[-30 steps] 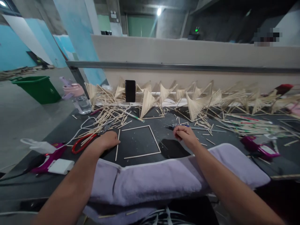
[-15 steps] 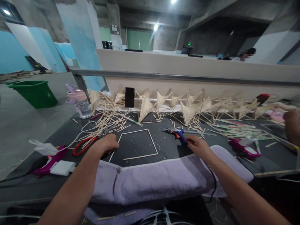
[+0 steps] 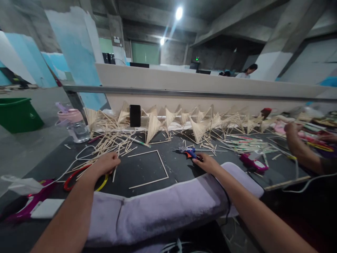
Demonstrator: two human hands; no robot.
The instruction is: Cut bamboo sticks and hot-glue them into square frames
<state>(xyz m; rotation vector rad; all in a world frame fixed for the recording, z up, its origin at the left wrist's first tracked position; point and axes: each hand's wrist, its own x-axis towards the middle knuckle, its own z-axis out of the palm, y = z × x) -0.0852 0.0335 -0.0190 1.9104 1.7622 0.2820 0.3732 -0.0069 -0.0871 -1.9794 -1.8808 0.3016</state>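
Pinched in my left hand [image 3: 108, 163] is a thin wooden stick [image 3: 114, 174], its lower end pointing toward me. A three-sided frame of sticks [image 3: 162, 163] lies on the dark table just right of that hand, open on its left side. My right hand [image 3: 206, 162] is closed on the handle of a blue hot glue gun [image 3: 190, 152] with an orange trigger; its nozzle points left, beyond the frame's right side. Red-and-yellow-handled scissors [image 3: 70, 180] lie partly hidden under my left forearm.
Fan-shaped stick models [image 3: 198, 130] line the back, beside a black phone [image 3: 135, 116]. Loose sticks [image 3: 109, 142] are heaped at left near a bottle [image 3: 76, 128]. Magenta power strips [image 3: 254, 163] sit either side. A lilac cloth [image 3: 158, 211] covers the front edge. Another person's hand [image 3: 293, 130] is at right.
My left hand has drawn the stick leftward, away from the frame's open side. My right hand keeps its hold on the glue gun. The camera view has turned right.
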